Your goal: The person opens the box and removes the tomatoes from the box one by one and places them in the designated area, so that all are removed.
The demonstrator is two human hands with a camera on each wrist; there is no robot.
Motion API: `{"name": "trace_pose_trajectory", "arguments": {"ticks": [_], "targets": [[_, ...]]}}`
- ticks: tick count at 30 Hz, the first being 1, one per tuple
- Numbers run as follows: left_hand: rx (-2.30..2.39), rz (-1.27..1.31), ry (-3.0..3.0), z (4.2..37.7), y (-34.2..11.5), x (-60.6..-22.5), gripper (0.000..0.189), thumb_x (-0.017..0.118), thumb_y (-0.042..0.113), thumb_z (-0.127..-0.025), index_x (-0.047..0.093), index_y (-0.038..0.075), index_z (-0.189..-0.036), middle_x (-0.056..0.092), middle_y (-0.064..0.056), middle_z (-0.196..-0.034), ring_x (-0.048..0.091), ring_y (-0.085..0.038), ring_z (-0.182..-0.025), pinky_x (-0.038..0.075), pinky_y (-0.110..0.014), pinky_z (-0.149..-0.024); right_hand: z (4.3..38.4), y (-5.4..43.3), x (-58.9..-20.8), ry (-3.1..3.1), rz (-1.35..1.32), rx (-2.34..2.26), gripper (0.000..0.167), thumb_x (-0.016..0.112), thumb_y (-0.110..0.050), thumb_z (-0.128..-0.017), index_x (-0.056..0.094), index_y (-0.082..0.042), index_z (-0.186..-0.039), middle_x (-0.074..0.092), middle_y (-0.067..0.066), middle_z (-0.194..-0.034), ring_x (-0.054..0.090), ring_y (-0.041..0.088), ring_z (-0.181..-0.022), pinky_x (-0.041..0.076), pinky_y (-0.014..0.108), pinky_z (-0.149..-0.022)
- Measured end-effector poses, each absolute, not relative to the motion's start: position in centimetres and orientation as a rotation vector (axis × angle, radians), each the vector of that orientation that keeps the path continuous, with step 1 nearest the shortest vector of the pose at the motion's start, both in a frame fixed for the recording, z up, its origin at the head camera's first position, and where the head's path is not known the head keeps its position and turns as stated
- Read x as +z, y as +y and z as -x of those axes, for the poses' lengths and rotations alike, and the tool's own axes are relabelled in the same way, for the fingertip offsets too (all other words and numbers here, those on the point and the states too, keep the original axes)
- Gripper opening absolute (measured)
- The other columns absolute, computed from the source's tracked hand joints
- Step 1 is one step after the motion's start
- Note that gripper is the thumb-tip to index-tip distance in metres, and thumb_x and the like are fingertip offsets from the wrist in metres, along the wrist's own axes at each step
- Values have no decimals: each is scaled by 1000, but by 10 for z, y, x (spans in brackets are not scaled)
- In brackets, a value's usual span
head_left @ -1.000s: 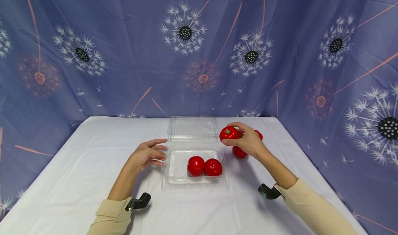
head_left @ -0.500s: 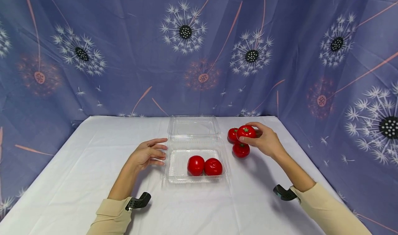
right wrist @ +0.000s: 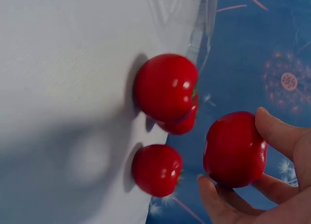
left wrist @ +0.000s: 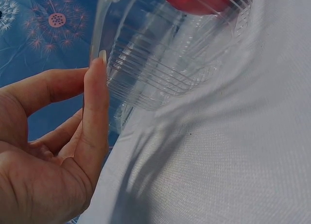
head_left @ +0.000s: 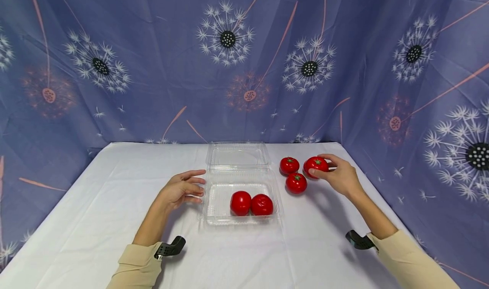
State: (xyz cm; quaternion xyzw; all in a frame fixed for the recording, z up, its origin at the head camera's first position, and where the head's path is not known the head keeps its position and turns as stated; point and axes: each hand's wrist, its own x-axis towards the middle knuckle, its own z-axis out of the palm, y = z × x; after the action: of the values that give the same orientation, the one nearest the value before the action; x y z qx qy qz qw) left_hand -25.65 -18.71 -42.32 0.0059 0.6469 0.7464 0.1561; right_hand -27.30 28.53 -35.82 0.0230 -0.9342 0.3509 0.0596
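Note:
My right hand [head_left: 341,176] holds a red tomato [head_left: 318,165] between thumb and fingers, above the table's right side. In the right wrist view the held tomato [right wrist: 235,150] is clear of three others: a near tomato [right wrist: 163,88], one partly behind it [right wrist: 180,124], and a separate tomato [right wrist: 157,170]. From the head, two of them [head_left: 289,165] show plainly; the third is mostly hidden under the held one. My left hand [head_left: 181,191] is at the left edge of a clear plastic clamshell box [head_left: 217,191], a fingertip touching its rim [left wrist: 99,39]. Two tomatoes [head_left: 240,203] lie in the box.
The box's hinged lid [head_left: 238,156] lies folded back toward the far edge. A white cloth [head_left: 237,255] covers the table. Behind and beside it hangs a blue curtain [head_left: 160,68] with dandelion prints.
My right hand has carried the tomato rightward, past the two tomatoes at the left of the group and over the third. The left hand and the box have stayed in place.

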Motion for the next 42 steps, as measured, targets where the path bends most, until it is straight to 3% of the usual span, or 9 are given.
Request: {"name": "trace_pose_trajectory", "arguments": {"ticks": [9, 19, 26, 42], "targets": [[2138, -17, 1848, 258, -188, -422, 75, 63, -8, -87, 34, -3, -155, 61, -14, -119, 70, -14, -75, 64, -31, -64, 276, 300, -369, -2890, -33, 1017, 72, 77, -47, -87, 56, -7, -143, 63, 29, -128, 58, 44, -116, 58, 33, -72], [2126, -18, 1864, 259, -189, -422, 75, 64, -7, -86, 35, -2, -155, 60, -15, -121, 70, -14, -75, 64, -32, -66, 278, 307, -392, -2940, -33, 967, 73, 79, -42, -86, 55, -2, -143, 64, 32, -124, 60, 45, -111, 55, 37, -73], [2129, -21, 1858, 259, -189, -423, 75, 64, -8, -86, 35, -2, -155, 59, -16, -122, 70, -14, -75, 64, -32, -66, 277, 309, -401, -2953, -6, 978, 73, 79, -42, -87, 55, -2, -143, 63, 32, -126, 59, 46, -113, 55, 47, -80], [2126, -16, 1857, 259, -187, -422, 75, 64, -7, -87, 35, -2, -155, 61, -14, -121, 70, -14, -76, 64, -31, -65, 281, 312, -415, -2962, 33, 965, 72, 78, -41, -87, 55, 0, -142, 64, 31, -122, 62, 42, -106, 54, 36, -72]]}}
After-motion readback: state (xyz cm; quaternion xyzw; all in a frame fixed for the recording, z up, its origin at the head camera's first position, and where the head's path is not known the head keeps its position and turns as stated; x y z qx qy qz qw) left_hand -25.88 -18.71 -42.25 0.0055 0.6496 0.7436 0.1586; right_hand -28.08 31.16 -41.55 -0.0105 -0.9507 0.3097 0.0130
